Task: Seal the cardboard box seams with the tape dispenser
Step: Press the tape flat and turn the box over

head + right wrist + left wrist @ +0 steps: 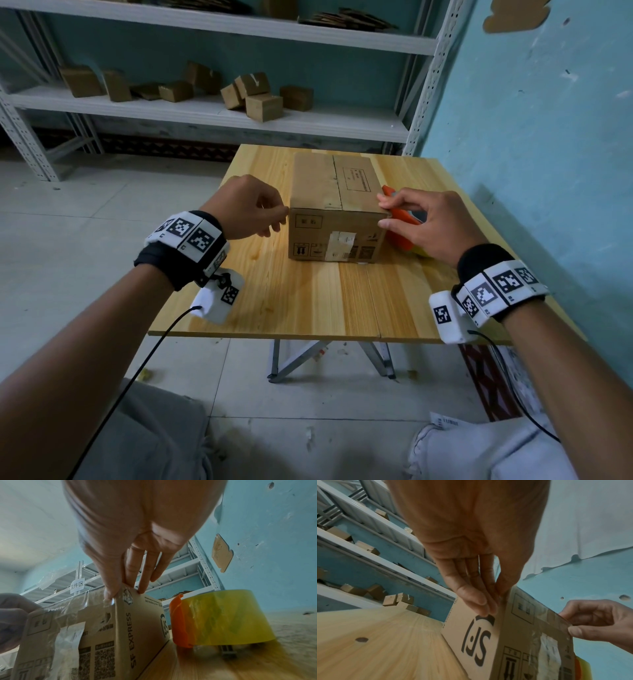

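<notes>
A brown cardboard box (337, 233) stands on the wooden table (308, 301). A clear tape strip (544, 614) runs along its near top edge. My left hand (284, 216) pinches the strip's end at the box's near left top corner, thumb against fingers (488, 601). At the near right top corner my right hand (383, 212) pinches the other end between thumb and forefinger (111, 597). The orange tape dispenser (402, 219) with its yellowish roll (223, 618) lies on the table right of the box, partly hidden behind my right hand.
A white metal shelf (205, 113) with several small cardboard boxes (260, 96) stands behind the table. A blue wall (531, 137) runs close along the table's right side. Bare wood lies in front of the box. The floor is grey tile.
</notes>
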`<state>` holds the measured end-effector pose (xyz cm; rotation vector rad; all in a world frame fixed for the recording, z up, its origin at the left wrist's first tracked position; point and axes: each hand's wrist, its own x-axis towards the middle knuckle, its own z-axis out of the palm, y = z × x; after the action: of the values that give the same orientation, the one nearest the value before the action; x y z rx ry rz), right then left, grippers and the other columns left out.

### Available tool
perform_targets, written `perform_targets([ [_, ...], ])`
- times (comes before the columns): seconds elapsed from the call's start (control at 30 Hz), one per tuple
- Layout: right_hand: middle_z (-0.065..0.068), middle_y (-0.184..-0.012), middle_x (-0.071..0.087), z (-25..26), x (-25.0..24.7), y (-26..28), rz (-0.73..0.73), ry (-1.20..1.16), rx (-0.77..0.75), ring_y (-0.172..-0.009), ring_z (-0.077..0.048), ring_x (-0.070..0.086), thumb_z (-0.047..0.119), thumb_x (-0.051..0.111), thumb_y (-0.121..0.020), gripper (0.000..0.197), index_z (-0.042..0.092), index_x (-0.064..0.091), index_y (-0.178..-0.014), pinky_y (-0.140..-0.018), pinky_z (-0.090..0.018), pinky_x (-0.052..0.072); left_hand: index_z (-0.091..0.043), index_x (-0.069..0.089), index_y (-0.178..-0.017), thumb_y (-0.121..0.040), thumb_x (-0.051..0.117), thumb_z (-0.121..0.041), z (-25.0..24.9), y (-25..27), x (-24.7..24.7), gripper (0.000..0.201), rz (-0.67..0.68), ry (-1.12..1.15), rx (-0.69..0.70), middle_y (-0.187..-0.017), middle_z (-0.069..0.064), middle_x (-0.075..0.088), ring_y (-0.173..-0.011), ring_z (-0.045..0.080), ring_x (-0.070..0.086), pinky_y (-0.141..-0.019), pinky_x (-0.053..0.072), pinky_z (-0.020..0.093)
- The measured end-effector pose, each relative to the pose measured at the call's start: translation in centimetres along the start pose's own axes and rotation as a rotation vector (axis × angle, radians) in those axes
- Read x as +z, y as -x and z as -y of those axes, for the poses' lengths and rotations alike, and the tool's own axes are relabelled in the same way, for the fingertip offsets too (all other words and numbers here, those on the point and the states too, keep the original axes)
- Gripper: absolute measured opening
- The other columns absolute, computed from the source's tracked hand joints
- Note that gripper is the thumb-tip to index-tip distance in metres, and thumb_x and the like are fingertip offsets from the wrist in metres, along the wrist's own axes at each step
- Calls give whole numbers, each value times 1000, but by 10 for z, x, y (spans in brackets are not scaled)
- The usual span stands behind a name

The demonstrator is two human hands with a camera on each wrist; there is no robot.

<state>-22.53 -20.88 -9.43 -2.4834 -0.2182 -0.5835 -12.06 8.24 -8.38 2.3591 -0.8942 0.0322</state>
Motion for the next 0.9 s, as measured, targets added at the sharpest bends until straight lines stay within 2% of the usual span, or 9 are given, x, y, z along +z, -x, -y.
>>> perform_targets([
  [0.07, 9, -122, 67, 1, 0, 0, 3, 3, 2, -108, 9, 57, 26, 75, -83, 27, 19, 70, -109, -87, -3, 44, -14, 70, -80, -94, 56, -22, -3, -1, 2, 21, 20, 18, -13, -68, -6, 70, -57, 3, 66, -55, 50, 12],
  [0.17, 7, -123, 67, 3, 0, 1, 8, -10, 2, -111, 2, 60, 23, 75, -83, 27, 17, 70, -109, -86, -1, 43, -9, 69, -79, -98, 44, -22, -10, -2, 4, 34, 25, 67, -65, -68, 0, 70, -59, 9, 66, -63, 51, 19],
  [0.23, 6, -123, 67, 4, 1, 0, 7, -20, 3, -111, 3, 59, 20, 76, -83, 26, 15, 70, -109, -85, 1, 41, -6, 68, -79, -101, 36, -28, -15, -1, 3, 44, 29, 89, -99, -69, 4, 70, -61, 12, 65, -68, 51, 25],
  [0.3, 5, -123, 68, 4, 2, 1, 2, -34, 7, -110, 3, 61, 19, 76, -83, 26, 14, 71, -108, -85, 1, 41, -8, 67, -79, -101, 34, -42, -19, -1, 4, 52, 44, 1, -81, -69, 3, 68, -63, 14, 64, -67, 49, 24],
  [0.37, 4, -123, 68, 4, 3, 1, -2, -32, 5, -110, 0, 62, 19, 76, -83, 26, 14, 71, -108, -86, 0, 42, -10, 63, -75, -95, 39, -54, -21, 0, 5, 53, 57, -199, -22, -65, 2, 63, -60, 14, 59, -58, 44, 23],
  [0.43, 3, -123, 68, 4, 5, 1, -9, -19, -1, -110, -2, 63, 19, 76, -83, 26, 14, 70, -108, -86, 0, 42, -11, 58, -71, -91, 47, -54, -22, 0, 6, 48, 42, -328, 5, -61, 1, 55, -57, 13, 49, -51, 35, 23],
  [0.67, 3, -122, 68, 5, 6, 1, -20, -13, -1, -108, 0, 63, 18, 76, -84, 25, 13, 71, -108, -85, 0, 43, -11, 63, -76, -88, 55, -50, -17, -2, 9, 42, -35, -321, 17, -62, -1, 54, -58, 12, 46, -51, 33, 24],
  [0.9, 3, -121, 69, 4, 7, 1, -37, -9, -12, -108, 1, 64, 18, 77, -83, 27, 14, 71, -108, -91, -7, 46, -8, 67, -78, -86, 58, -50, -15, -4, 10, 43, -68, -301, 31, -64, 0, 57, -61, 12, 49, -52, 35, 23],
])
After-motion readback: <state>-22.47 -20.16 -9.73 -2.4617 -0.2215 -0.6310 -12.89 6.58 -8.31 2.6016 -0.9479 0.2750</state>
